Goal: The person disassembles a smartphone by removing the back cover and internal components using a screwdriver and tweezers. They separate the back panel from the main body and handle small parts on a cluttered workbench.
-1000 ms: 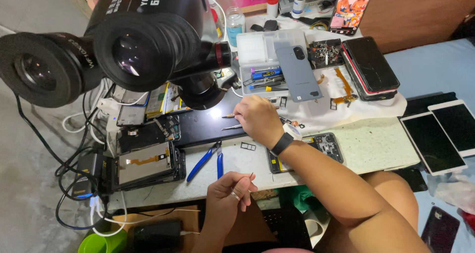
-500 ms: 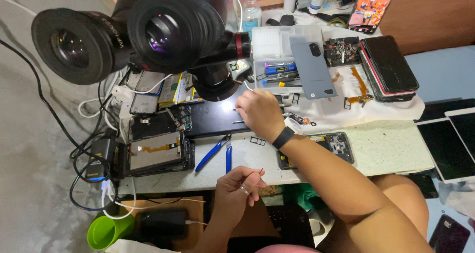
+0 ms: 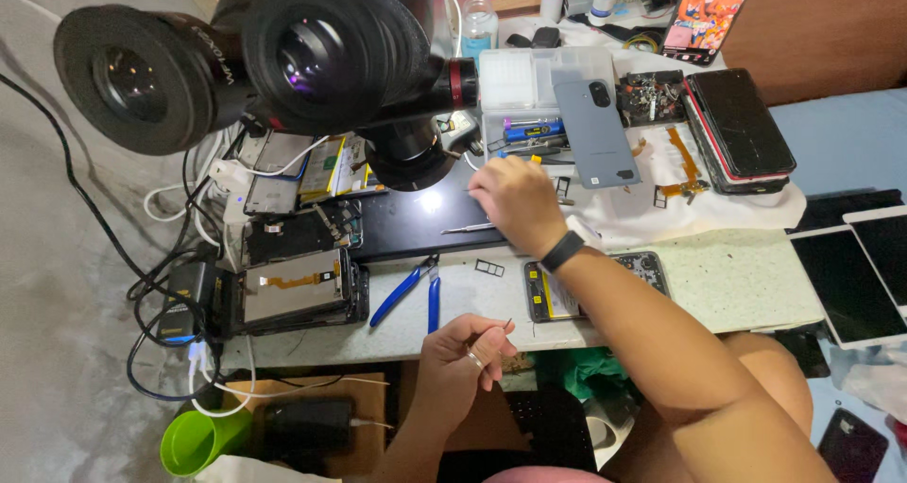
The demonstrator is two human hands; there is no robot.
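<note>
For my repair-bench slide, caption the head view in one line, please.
Under a black stereo microscope, the right hand reaches over a black mat; the left hand pinches a tiny dark part.

A thin silver pair of tweezers (image 3: 470,228) lies flat on the black mat (image 3: 416,223).

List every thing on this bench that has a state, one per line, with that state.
Right hand: resting on the black mat, fingers curled.
Left hand: pinching a tiny part at the bench edge.
Blue-handled cutters: lying flat, untouched.
Opened phone: back off, insides exposed.
Grey phone: face down on the parts box.
Microscope lamp: lit.
Tweezers: lying on the mat.
</note>
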